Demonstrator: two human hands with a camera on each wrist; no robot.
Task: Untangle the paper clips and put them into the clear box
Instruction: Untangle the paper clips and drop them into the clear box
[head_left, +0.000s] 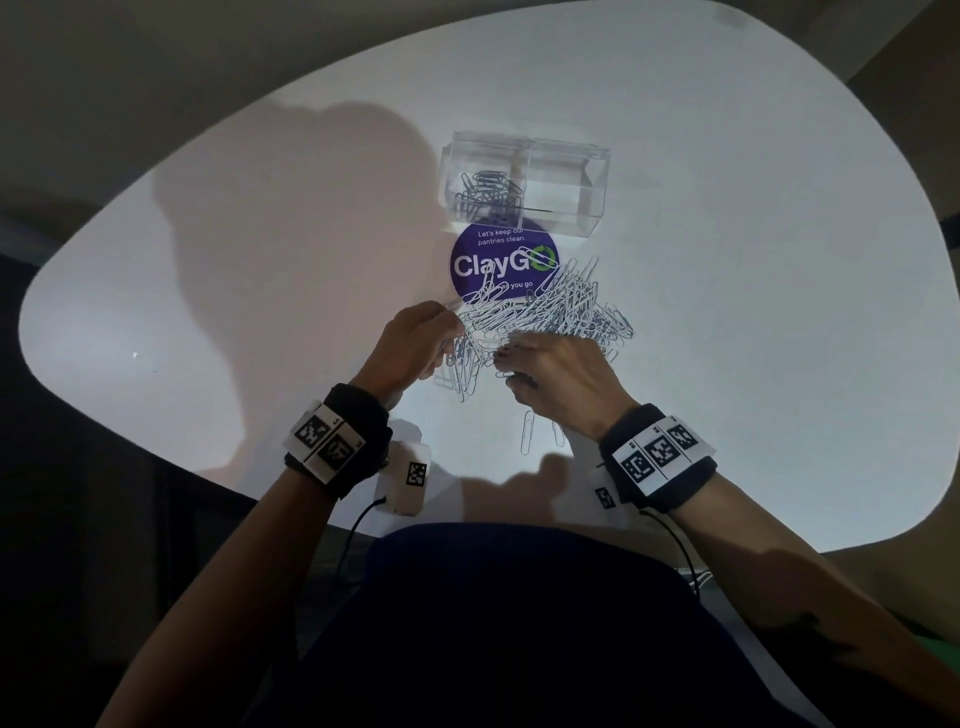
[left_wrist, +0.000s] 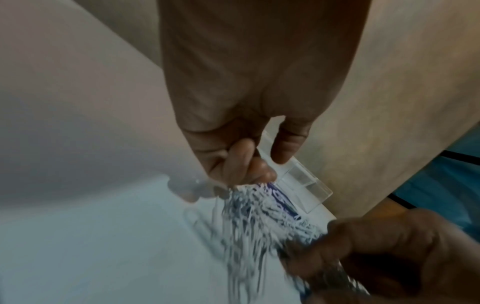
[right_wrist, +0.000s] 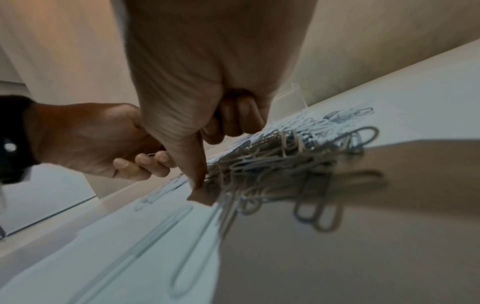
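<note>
A tangled pile of silver paper clips (head_left: 556, 312) lies mid-table, partly over a purple sticker. Behind it stands the clear box (head_left: 582, 176), with several clips (head_left: 485, 192) in its left compartment. My left hand (head_left: 452, 338) is at the pile's near-left edge, its curled fingers pinching clips (left_wrist: 249, 185) that hang from them, blurred. My right hand (head_left: 511, 364) is close beside it at the near edge. Its fingers are curled and its thumb (right_wrist: 197, 174) points down into the clips (right_wrist: 272, 160). What lies inside the right hand's grip is mostly hidden.
The round purple "ClayGo" sticker (head_left: 485, 260) is stuck to the white table (head_left: 779, 312) between box and pile. A loose clip (head_left: 527, 431) lies near my right wrist. Bare tabletop spreads to the left and right. The table's near edge runs just below my wrists.
</note>
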